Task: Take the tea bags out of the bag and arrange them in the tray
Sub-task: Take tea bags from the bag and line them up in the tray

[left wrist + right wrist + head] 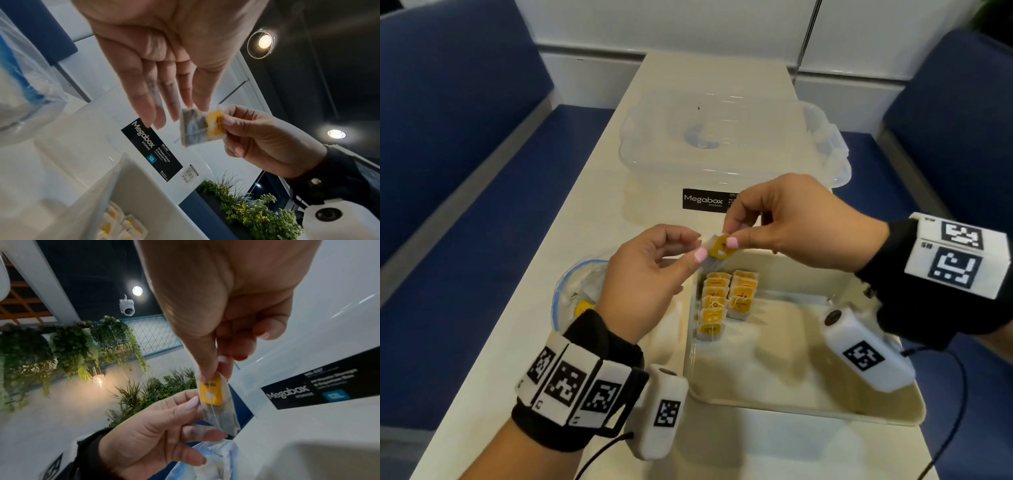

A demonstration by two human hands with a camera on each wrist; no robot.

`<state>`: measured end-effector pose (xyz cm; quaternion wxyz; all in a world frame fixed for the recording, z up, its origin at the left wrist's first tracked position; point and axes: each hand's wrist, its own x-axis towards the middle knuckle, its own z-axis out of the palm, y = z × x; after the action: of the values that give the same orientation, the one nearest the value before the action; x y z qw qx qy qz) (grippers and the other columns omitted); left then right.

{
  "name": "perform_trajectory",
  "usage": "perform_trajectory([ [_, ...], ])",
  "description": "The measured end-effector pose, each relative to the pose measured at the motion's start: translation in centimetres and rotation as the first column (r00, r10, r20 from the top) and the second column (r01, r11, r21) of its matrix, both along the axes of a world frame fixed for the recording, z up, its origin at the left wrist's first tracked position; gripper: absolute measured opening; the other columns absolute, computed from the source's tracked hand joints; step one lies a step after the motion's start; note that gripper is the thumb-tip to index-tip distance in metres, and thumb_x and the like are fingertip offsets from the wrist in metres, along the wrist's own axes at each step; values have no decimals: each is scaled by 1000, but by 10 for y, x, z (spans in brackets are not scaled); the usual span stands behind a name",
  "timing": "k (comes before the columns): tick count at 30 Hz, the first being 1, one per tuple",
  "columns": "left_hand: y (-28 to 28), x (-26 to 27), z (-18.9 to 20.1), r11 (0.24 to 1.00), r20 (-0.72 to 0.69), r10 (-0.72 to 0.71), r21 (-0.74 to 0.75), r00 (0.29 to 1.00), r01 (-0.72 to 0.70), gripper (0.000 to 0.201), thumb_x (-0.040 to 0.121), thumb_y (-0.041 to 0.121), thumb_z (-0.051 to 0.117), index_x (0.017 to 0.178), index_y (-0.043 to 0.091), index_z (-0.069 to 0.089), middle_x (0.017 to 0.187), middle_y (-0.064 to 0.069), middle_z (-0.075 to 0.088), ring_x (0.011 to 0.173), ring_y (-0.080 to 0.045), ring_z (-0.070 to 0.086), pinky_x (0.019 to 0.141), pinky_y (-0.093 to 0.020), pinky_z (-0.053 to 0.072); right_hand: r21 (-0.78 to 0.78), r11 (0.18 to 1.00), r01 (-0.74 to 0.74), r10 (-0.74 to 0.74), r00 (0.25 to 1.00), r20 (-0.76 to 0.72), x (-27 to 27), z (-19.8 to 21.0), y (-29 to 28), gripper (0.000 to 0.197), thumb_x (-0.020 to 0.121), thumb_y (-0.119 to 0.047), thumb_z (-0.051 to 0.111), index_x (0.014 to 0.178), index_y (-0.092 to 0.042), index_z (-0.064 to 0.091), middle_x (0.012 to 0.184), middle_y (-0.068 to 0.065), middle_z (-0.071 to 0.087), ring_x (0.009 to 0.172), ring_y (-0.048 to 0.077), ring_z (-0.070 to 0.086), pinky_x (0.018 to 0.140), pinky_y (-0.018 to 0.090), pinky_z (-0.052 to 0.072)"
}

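A tea bag [717, 250] with a yellow tag hangs above the tray's far left corner, held between both hands. My right hand [731, 236] pinches its tag end with thumb and forefinger, as the right wrist view [209, 374] shows. From the other side my left hand [700, 254] pinches its paper edge, thumb on top and a finger beneath. In the left wrist view the tea bag [214, 123] shows beyond my left hand [195, 107]. Two rows of tea bags [727, 298] stand in the cream tray [774, 349]. The clear plastic bag [571, 291] lies left of the tray, a yellow tag inside.
A clear lidded storage box [722, 147] with a black label stands just behind the tray. The narrow cream table [592, 212] runs between blue benches [465, 171] on both sides. The tray's right and near parts hold no tea bags.
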<state>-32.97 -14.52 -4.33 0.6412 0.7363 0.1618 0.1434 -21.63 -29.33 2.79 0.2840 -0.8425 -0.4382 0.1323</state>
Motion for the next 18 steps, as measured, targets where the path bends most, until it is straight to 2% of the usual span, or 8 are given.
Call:
perform_trajectory([
  [2,5,-5,-6,999,-29,1,35,1000,0,23,78,26,72,98,32,63,98,7,71,86,-6,67,69,-26,54,-58,998,8,-6,1000,21,2,1,-6,8,78,-25,75,84,-20,73,71,-11,65,58,-11,53,58,4,37],
  [4,11,-12,-12,999,-45,12,51,999,-10,25,77,22,72,99,30,63,99,7,71,84,-5,67,70,-23,51,-129,991,34,-27,998,59,5,-3,-13,7,76,-26,76,81,-23,73,70,-12,65,61,-10,54,58,3,37],
  [7,17,-20,-21,998,-59,31,63,998,-27,23,79,16,71,97,26,63,96,7,71,81,-2,66,68,-17,52,-264,962,62,-39,995,93,7,-15,-20,6,76,-29,76,75,-25,71,70,-11,67,67,1,58,60,8,40],
  [9,20,-25,-25,997,-67,42,70,997,-38,21,79,15,71,94,28,64,94,8,72,80,-1,66,69,-19,51,-362,930,70,-28,993,119,4,-27,-20,8,77,-29,74,72,-27,68,67,-11,66,64,5,58,61,12,41],
  [12,23,-29,-29,995,-85,47,88,995,-40,19,80,18,70,94,28,64,94,9,72,82,-1,65,71,-19,49,-471,880,62,-10,994,112,0,-49,-16,9,77,-28,71,70,-26,66,64,-11,64,61,6,56,67,25,48],
  [15,26,-33,-27,993,-76,54,106,996,-46,18,80,19,69,95,27,64,93,10,72,83,-2,66,73,-19,49,-541,839,54,16,992,123,-3,-63,-12,6,77,-28,68,72,-26,66,67,-9,62,62,8,52,62,24,44],
  [18,29,-33,-24,993,-67,65,101,996,-58,18,80,18,69,95,27,65,94,9,72,85,-6,66,78,-27,51,-569,820,58,52,983,175,-4,-70,-10,6,77,-26,64,78,-24,69,72,-6,65,63,11,51,56,22,39],
])
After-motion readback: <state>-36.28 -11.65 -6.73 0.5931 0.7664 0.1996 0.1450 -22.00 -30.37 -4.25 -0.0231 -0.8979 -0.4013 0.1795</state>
